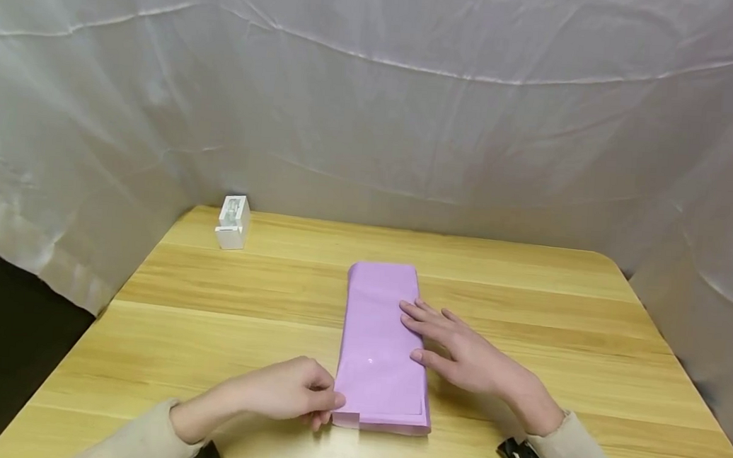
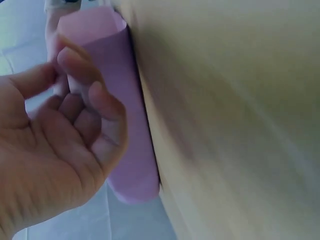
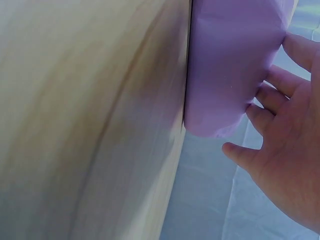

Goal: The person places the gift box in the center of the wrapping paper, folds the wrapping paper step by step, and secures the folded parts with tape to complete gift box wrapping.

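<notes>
A long, flat packet wrapped in purple paper (image 1: 379, 336) lies lengthwise on the table, its loose paper end toward me. At the near left corner, my left hand (image 1: 291, 390) pinches the edge of the paper between thumb and index finger, the other fingers curled. A paler patch shows on the paper beside that thumb. My right hand (image 1: 473, 353) rests along the packet's right side with straight, spread fingers, their tips on its top. In the right wrist view, the fingertips (image 3: 256, 112) touch the wrapped packet (image 3: 230, 70) along its edge.
A small white box (image 1: 233, 223) with a clear piece in its top stands at the table's back left corner. The wooden table (image 1: 207, 317) is enclosed by a grey sheet (image 1: 411, 133) behind and at the sides. Dark straps or devices show at both wrists.
</notes>
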Motion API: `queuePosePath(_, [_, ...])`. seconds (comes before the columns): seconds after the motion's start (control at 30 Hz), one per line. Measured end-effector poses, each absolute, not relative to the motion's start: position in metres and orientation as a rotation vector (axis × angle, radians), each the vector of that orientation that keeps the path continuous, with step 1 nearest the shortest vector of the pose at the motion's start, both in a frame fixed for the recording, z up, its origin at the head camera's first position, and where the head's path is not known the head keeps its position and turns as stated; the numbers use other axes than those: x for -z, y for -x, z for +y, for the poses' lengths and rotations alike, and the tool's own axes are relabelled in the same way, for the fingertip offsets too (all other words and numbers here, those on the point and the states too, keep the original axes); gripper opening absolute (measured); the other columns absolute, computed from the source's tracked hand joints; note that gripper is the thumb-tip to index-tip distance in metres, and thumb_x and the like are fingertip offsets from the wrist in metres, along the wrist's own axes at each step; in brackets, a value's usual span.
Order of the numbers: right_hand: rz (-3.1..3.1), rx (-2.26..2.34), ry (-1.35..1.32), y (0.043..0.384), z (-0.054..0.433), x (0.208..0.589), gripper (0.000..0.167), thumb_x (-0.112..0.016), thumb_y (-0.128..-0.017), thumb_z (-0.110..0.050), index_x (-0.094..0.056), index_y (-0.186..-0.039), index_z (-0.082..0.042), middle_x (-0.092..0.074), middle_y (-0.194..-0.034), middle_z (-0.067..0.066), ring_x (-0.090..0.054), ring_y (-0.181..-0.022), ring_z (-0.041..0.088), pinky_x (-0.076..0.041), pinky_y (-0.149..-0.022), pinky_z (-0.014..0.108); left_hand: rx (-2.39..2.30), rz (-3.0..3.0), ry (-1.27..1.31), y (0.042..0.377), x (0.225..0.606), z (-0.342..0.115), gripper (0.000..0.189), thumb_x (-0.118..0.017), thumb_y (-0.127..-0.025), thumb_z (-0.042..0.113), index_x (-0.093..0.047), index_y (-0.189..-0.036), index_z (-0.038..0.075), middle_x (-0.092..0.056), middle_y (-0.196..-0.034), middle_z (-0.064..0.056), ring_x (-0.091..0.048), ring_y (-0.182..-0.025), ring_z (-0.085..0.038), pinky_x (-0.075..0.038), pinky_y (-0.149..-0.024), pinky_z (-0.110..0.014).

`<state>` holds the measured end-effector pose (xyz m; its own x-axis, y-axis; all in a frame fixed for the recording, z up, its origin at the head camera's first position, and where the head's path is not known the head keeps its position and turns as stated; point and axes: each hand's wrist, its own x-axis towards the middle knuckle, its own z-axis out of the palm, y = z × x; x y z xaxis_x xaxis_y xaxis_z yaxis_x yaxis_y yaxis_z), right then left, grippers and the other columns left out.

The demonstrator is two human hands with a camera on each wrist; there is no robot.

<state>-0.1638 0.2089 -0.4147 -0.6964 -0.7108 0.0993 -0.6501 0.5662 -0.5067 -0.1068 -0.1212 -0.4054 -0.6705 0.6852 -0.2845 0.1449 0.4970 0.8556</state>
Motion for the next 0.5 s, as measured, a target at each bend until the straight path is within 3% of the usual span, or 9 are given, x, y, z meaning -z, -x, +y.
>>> queuePosePath(0.2, [2.669, 0.786, 1.175, 0.166, 0.209, 0.415, 0.058, -0.055, -0.108, -0.041, -0.043, -0.159, -0.013, -0.025, -0.171, -0.008, -0.018, -0.158, 0.020, -0.016, -0.124, 0.062, -1.105, 2.224, -0.675, 0.136, 0.392, -0.127, 0.038, -0.059, -0.106, 0.033, -0.072, -0.079, 0.010, -0.067, -0.068, 0.001, -0.055, -0.056, -0.011, -0.041, -0.051, -0.019])
queuePosePath(0.33, [2.667, 0.789, 1.168, 0.166, 0.210, 0.415, 0.059, -0.055, -0.108, -0.040, -0.043, -0.158, -0.013, -0.025, -0.171, -0.008, -0.018, -0.158, 0.020, -0.015, -0.124, 0.062, -1.123, 2.366, -0.603, 0.177, 0.391, -0.126, 0.038, -0.056, -0.107, 0.035, -0.072, -0.087, 0.007, -0.068, -0.072, -0.005, -0.054, -0.060, -0.014, -0.043, -0.055, -0.024])
queuePosePath(0.5, [2.667, 0.796, 1.150, 0.167, 0.211, 0.414, 0.059, -0.055, -0.108, -0.041, -0.043, -0.158, -0.013, -0.024, -0.171, -0.007, -0.018, -0.158, 0.019, -0.015, -0.124, 0.061, -1.115, 2.497, -0.436, 0.230, 0.401, -0.117, 0.050, -0.051, -0.107, 0.048, -0.069, -0.090, 0.005, -0.067, -0.079, -0.010, -0.059, -0.067, -0.020, -0.047, -0.062, -0.031])
